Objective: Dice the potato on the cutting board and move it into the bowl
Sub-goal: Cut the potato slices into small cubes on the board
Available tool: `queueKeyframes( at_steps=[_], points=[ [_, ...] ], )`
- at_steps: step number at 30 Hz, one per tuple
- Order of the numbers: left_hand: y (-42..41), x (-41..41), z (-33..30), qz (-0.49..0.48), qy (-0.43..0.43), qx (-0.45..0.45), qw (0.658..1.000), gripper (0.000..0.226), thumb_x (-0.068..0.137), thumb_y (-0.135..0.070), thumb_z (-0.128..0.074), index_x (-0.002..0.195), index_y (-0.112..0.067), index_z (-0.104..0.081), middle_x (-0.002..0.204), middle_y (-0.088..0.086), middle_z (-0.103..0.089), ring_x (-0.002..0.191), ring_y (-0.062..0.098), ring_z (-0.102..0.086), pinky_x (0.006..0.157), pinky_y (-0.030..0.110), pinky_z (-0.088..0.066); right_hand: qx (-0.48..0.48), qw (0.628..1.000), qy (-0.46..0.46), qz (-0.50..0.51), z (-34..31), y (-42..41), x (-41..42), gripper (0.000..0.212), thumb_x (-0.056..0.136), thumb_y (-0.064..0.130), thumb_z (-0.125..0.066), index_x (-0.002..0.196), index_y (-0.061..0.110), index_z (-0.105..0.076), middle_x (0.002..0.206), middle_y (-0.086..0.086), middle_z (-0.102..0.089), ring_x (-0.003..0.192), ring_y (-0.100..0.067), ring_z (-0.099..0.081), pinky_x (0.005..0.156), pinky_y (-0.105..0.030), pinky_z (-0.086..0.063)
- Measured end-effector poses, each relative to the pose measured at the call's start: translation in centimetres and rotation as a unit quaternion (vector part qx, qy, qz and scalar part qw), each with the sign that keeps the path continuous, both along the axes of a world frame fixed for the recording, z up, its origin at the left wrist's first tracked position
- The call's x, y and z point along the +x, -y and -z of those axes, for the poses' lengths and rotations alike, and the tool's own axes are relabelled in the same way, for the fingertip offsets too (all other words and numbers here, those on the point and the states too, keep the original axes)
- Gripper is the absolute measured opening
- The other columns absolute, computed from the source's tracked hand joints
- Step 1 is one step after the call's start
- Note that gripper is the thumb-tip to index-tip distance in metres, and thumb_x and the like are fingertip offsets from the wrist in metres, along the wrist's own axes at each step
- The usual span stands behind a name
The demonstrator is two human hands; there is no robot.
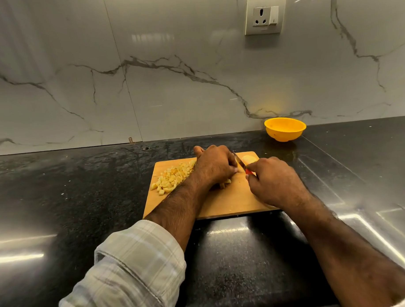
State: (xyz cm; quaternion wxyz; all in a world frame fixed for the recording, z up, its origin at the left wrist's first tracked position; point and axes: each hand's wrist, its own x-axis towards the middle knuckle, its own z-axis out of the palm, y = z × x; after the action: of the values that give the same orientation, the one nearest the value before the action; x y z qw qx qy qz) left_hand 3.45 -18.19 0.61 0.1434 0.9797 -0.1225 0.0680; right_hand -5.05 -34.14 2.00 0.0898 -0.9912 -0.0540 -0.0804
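On the dark, glossy countertop (60, 192) a plaid rolled-up sleeve (136, 266) comes in from the near left, its bare forearm reaching across a wooden cutting board (224, 203). A heap of diced potato (172, 177) sits on the far left part of the board, with a few more cubes just beside the wrist. The left hand (214, 164) is curled, knuckles up, pressing down on something under it; the hand hides what it holds, though a couple of pale cubes poke out at its near edge. Right against its fingers stands the blade of a knife (239, 162), tip pointing far and left, its red handle gripped in the closed right hand (272, 180). Beyond the blade, at the board's far right corner, lies an uncut potato piece (248, 159). Further right and back, near the marble wall (148, 75), stands a yellow bowl (285, 129), apart from the board. High on the wall is a socket (265, 15).
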Motion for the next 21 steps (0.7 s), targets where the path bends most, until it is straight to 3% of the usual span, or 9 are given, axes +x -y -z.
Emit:
queueKeyframes(
  at_steps=[10, 15, 21],
  points=[
    [0.4, 0.4, -0.2, -0.013, -0.012, -0.007, 1.0, 0.01, 0.092, -0.041, -0.079, 0.096, -0.032, -0.082, 0.099, -0.019, -0.074, 0.114, 0.01, -0.056, 0.105, 0.051, -0.025, -0.085, 0.994, -0.067, -0.015, -1.1, -1.9, -0.5, 0.033, 0.1, 0.035, -0.062, 0.13, 0.024, -0.062, 0.12, -0.003, -0.062, 0.093, -0.018, -0.05, 0.085, -0.038, -0.054],
    [0.4, 0.4, -0.2, -0.021, -0.027, -0.022, 0.999, 0.007, 0.09, -0.039, -0.081, 0.089, -0.032, -0.081, 0.094, -0.02, -0.073, 0.112, 0.009, -0.056, 0.105, 0.051, -0.025, -0.035, 0.996, -0.082, -0.012, -0.9, -1.7, 0.2, 0.04, 0.098, 0.03, -0.066, 0.137, 0.024, -0.061, 0.127, -0.003, -0.062, 0.108, -0.021, -0.059, 0.092, -0.038, -0.056],
    [0.2, 0.3, 0.0, -0.01, -0.022, -0.027, 0.999, 0.009, 0.092, -0.04, -0.079, 0.088, -0.033, -0.082, 0.091, -0.021, -0.073, 0.109, 0.008, -0.057, 0.103, 0.051, -0.025, 0.034, 0.997, -0.075, -0.007, 0.1, -0.5, 2.2, 0.038, 0.093, 0.03, -0.07, 0.13, 0.023, -0.07, 0.119, 0.0, -0.069, 0.101, -0.019, -0.064, 0.086, -0.035, -0.06]
  ],
)
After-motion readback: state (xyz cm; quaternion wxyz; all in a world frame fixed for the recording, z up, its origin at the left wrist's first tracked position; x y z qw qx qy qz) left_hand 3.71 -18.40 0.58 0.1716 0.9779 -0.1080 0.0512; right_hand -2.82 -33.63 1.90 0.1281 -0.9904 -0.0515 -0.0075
